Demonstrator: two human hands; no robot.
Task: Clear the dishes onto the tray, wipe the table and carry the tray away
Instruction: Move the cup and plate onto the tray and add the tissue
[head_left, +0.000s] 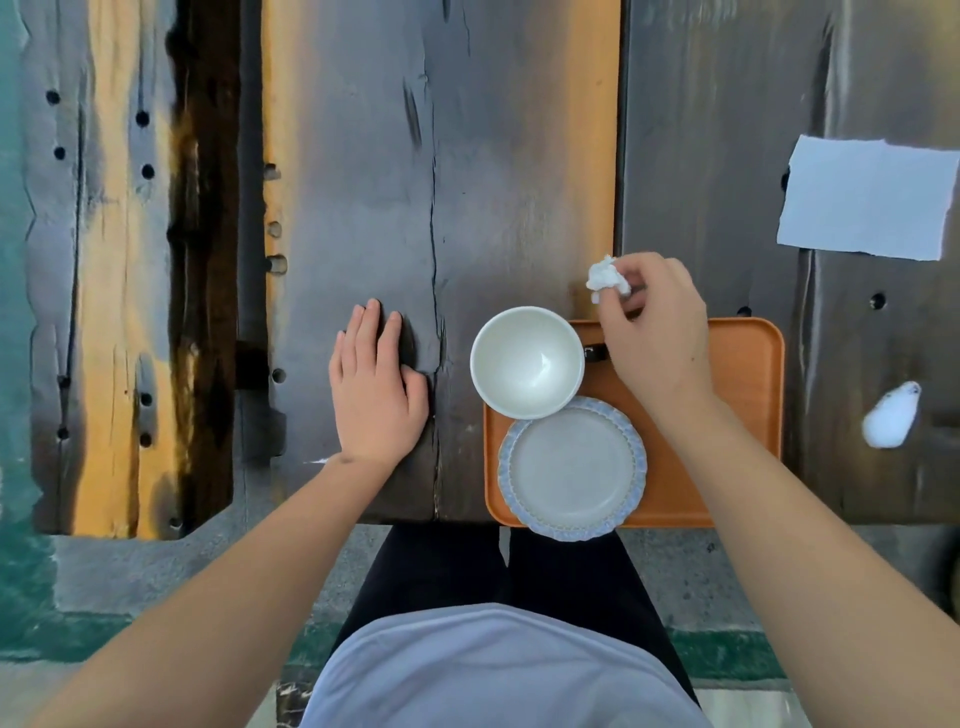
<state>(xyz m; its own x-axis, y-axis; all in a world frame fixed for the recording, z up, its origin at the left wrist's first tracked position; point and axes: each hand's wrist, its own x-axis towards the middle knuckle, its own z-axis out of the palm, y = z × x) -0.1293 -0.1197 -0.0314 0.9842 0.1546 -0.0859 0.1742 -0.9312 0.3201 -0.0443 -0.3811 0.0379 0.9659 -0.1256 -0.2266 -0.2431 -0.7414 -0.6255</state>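
Note:
An orange tray lies at the near edge of the dark wooden table. On its left part stand a white bowl and, nearer to me, a grey plate with a blue scalloped rim; the bowl overhangs the tray's left edge. My right hand hovers over the tray's far edge, fingers pinched on a crumpled white tissue. Flat on the table left of the bowl lies my left hand, palm down, holding nothing. A small dark object under my right hand is mostly hidden.
A flat white paper napkin lies at the far right of the table. A small white crumpled piece sits right of the tray. A weathered plank with holes runs along the left. My legs are below the table edge.

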